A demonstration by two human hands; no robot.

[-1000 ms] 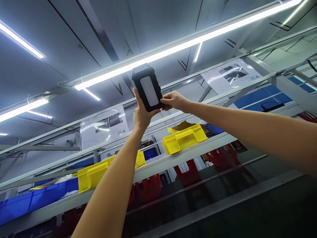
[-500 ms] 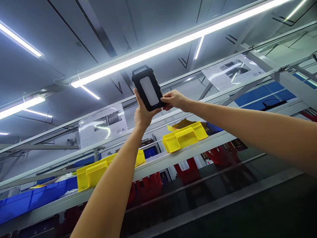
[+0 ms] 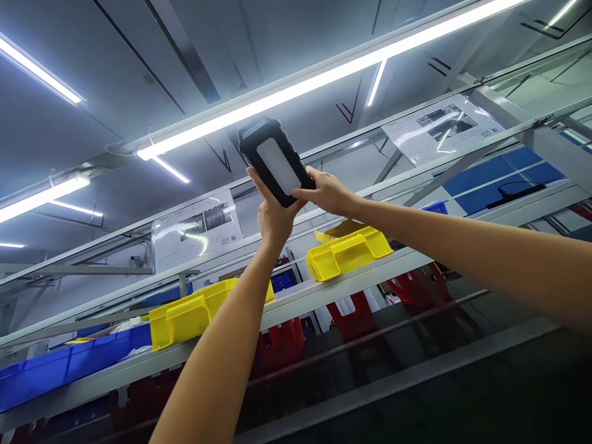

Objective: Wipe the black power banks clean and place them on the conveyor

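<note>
Both my hands hold up a black power bank (image 3: 277, 163) with a pale, rounded light panel on its face and a carry loop at its top. It is tilted to the left, high against the ceiling. My left hand (image 3: 276, 213) grips it from below and along its left edge. My right hand (image 3: 326, 190) is closed on the lower right corner, with the thumb lying across the bottom of the face near the panel's lower end. The back of the power bank is hidden from me.
A lit tube lamp (image 3: 324, 77) runs behind the power bank. Below, a rack shelf (image 3: 291, 303) carries yellow bins (image 3: 349, 253) and blue bins (image 3: 87, 361). Printed sheets (image 3: 197, 231) hang from the frame. Red bins (image 3: 354, 317) sit beneath the shelf.
The power bank has tilted further left. My right thumb has moved from its lower right edge onto the face, covering the small blue light seen before.
</note>
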